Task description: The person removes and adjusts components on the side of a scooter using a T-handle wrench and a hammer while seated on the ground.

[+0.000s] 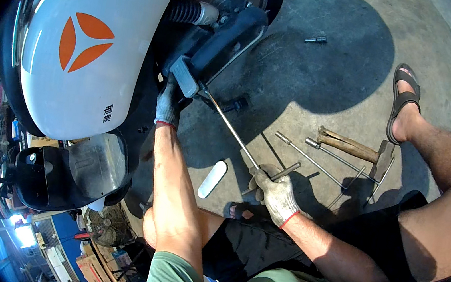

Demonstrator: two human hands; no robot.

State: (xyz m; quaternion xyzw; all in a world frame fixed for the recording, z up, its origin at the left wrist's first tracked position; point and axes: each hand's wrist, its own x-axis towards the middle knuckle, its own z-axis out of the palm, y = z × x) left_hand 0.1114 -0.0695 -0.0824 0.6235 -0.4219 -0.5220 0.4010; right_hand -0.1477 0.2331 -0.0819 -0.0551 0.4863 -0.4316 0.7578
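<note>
My gloved right hand [276, 193] is closed round the crossbar of a T-handle socket wrench [231, 126]. The long shaft slants up and left to the underside of a white scooter [93, 13], where its tip meets the metal beside a grey footrest pedal [184, 76]. My left hand [168, 107], in a dark grey glove, reaches up against the scooter just left of that pedal. Its fingers are hidden behind the pedal and in shadow. A thin metal rod [236, 56], perhaps the stand, runs along the scooter's dark lower casing [229, 38].
On the concrete to the right lie a hammer [384, 160] with a split wooden handle and T-handle wrenches [314, 164]. A socket [316, 39] rests farther off; a pale oblong piece [212, 179] is between my arms. A black scooter seat [95, 166] and fan [108, 225] are left.
</note>
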